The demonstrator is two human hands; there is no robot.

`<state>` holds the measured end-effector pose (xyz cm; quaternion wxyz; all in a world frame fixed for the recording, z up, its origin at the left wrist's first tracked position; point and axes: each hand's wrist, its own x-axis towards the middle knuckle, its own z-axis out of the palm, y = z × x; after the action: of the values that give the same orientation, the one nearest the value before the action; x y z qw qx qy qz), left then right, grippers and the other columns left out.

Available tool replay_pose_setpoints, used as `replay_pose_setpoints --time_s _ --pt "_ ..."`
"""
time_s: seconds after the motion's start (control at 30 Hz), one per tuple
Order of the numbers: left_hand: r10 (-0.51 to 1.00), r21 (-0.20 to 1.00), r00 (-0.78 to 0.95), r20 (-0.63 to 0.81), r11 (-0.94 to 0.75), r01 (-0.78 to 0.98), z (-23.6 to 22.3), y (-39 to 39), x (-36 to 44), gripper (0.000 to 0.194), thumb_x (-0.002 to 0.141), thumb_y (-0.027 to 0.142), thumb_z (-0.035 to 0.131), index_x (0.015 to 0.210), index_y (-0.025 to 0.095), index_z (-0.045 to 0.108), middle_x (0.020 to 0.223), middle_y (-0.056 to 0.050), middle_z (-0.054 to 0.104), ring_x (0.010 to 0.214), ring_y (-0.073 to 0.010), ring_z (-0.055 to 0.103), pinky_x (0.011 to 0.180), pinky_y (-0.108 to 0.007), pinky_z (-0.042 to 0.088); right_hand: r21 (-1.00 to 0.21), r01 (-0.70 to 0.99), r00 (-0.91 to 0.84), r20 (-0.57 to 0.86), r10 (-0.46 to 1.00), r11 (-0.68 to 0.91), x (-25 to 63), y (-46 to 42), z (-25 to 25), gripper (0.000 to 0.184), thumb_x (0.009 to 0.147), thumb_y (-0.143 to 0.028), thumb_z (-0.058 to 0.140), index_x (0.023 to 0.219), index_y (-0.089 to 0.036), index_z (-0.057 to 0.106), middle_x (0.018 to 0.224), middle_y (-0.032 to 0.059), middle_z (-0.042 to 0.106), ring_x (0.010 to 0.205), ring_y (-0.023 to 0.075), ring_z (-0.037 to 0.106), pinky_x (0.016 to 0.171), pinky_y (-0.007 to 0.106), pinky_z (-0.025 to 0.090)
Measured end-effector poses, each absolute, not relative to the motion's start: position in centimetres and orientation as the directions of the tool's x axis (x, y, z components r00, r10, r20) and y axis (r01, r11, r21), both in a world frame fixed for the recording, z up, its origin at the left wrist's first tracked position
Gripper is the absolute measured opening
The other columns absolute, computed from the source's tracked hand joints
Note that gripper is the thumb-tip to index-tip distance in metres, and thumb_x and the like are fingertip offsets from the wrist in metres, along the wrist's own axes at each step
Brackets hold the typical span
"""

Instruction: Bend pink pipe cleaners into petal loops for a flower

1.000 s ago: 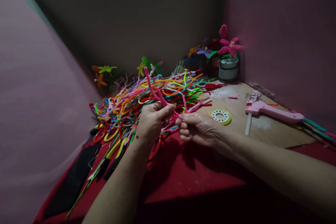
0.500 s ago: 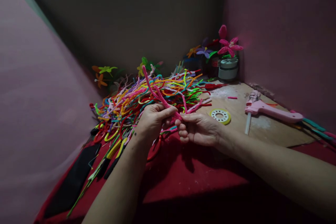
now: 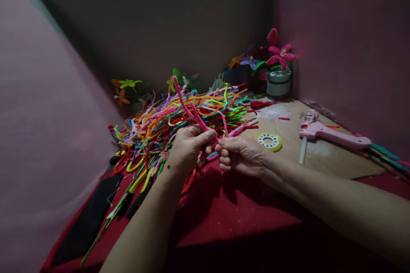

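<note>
A: Item one?
B: Pink fuzzy stems (image 3: 183, 102), held up over the front of the bench (image 3: 230, 222), two ends fanning up and away. Left hand (image 3: 189, 143): thumb and fingers pinched around them. Right hand (image 3: 241, 153): fingertips pinched at the lower part, just beside the left.
A: Condition notes?
B: The join lies between the fingers (largely hidden, so its tightness cannot be told). Risk, in my judgement: a loose left pinch could let the stems slide or splay; too hard a twist could kink them.
A: Directly behind?
B: Heap of multicoloured stems (image 3: 156, 113), tangled. Some pink ones rise close to the right hand; a held stem could snag there.
A: To the right?
B: Yellow-rimmed roll (image 3: 279, 141), flat, near the right forearm, which could nudge it. Beyond, pink glue gun (image 3: 339, 134), lying on a board (image 3: 339, 164).
A: Rear corner?
B: Pink flower (image 3: 282, 56), above a grey container (image 3: 278, 88).
</note>
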<state>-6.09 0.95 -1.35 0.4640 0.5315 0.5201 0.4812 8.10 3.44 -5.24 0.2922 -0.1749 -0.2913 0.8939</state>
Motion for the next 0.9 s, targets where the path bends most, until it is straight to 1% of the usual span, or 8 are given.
replay_pose_setpoints --time_s 0.1,0.17,0.27,0.33,0.4,0.63,0.8,0.9 --pt "0.999 0.993 -0.025 0.048 -0.045 0.113 -1.2 1.0 -6.1 0.020 0.067 0.031 0.066 0.065 0.011 0.062 0.046 0.000 0.054 0.037 -0.0057 0.043 0.035 -0.016 0.029 -0.664 -0.407 -0.764 -0.129 0.632 -0.628 8.2 3.5 -5.4 0.014 0.077 -0.013 0.051 0.067 -0.008 0.060 0.050 -0.0005 0.050 0.044 0.0085 0.046 0.047 0.024 0.037" --pt "0.997 0.993 -0.039 0.070 -0.066 0.097 -1.2 1.0 -6.1 0.020 0.068 0.031 0.065 0.069 0.011 0.064 0.050 -0.001 0.057 0.039 -0.0059 0.045 0.038 -0.017 0.032 -0.696 -0.407 -0.759 -0.102 0.643 -0.591 8.3 3.6 -5.5 0.013 0.076 -0.017 0.053 0.070 -0.008 0.061 0.056 0.0020 0.056 0.049 0.0110 0.052 0.052 0.026 0.041" --pt "0.998 0.996 -0.012 0.061 -0.060 0.064 -1.3 1.1 -6.2 0.020 0.068 0.030 0.065 0.073 0.011 0.065 0.051 0.000 0.057 0.040 -0.0057 0.046 0.039 -0.017 0.031 -0.783 -0.442 -0.712 0.010 0.702 -0.438 8.4 3.8 -5.5 0.013 0.074 -0.021 0.058 0.071 -0.009 0.063 0.065 0.0050 0.062 0.056 0.0119 0.056 0.058 0.027 0.042" --pt "0.999 0.998 0.023 0.038 -0.039 0.055 -1.5 1.1 -6.1 0.019 0.067 0.029 0.066 0.072 0.010 0.065 0.050 0.001 0.054 0.041 -0.0053 0.046 0.040 -0.016 0.030 -0.838 -0.452 -0.656 0.080 0.751 -0.306 8.4 4.0 -5.5 0.013 0.070 -0.023 0.063 0.068 -0.010 0.063 0.063 0.0041 0.062 0.056 0.0105 0.055 0.057 0.025 0.040" --pt "0.999 0.999 0.039 0.026 -0.027 0.041 -1.7 1.1 -6.0 0.018 0.066 0.027 0.068 0.073 0.010 0.065 0.051 0.001 0.053 0.042 -0.0044 0.044 0.041 -0.016 0.029 -0.876 -0.424 -0.607 0.087 0.790 -0.228 8.4 4.1 -5.5 0.015 0.066 -0.023 0.068 0.063 -0.010 0.062 0.058 0.0027 0.061 0.053 0.0092 0.053 0.055 0.024 0.038" --pt "0.982 0.988 -0.156 0.103 -0.119 -0.098 -1.5 1.2 -5.7 0.017 0.064 0.025 0.069 0.066 0.013 0.058 0.044 0.006 0.043 0.038 -0.0032 0.037 0.038 -0.016 0.028 -0.936 -0.332 -0.537 0.083 0.840 -0.120 8.2 3.8 -5.7 0.013 0.067 -0.024 0.065 0.063 -0.012 0.061 0.054 0.0003 0.059 0.046 0.0077 0.049 0.050 0.023 0.035" --pt "0.990 0.992 -0.115 0.086 -0.095 -0.079 -2.0 1.2 -5.3 0.019 0.064 0.028 0.069 0.067 0.012 0.058 0.047 0.005 0.047 0.039 -0.0038 0.039 0.039 -0.017 0.032 -0.938 -0.345 -0.530 0.173 0.830 -0.025 8.2 3.6 -5.6 0.011 0.070 -0.021 0.061 0.064 -0.012 0.061 0.056 -0.0003 0.057 0.051 0.0071 0.047 0.054 0.023 0.035" --pt "0.994 0.996 -0.095 0.062 -0.069 -0.064 -2.3 1.3 -5.2 0.020 0.063 0.028 0.070 0.069 0.012 0.060 0.049 0.004 0.049 0.040 -0.0042 0.042 0.040 -0.017 0.035 -0.936 -0.349 -0.523 0.151 0.839 -0.049 8.3 3.6 -5.5 0.016 0.070 -0.027 0.061 0.065 -0.012 0.061 0.057 0.0004 0.057 0.049 0.0073 0.045 0.053 0.024 0.034"
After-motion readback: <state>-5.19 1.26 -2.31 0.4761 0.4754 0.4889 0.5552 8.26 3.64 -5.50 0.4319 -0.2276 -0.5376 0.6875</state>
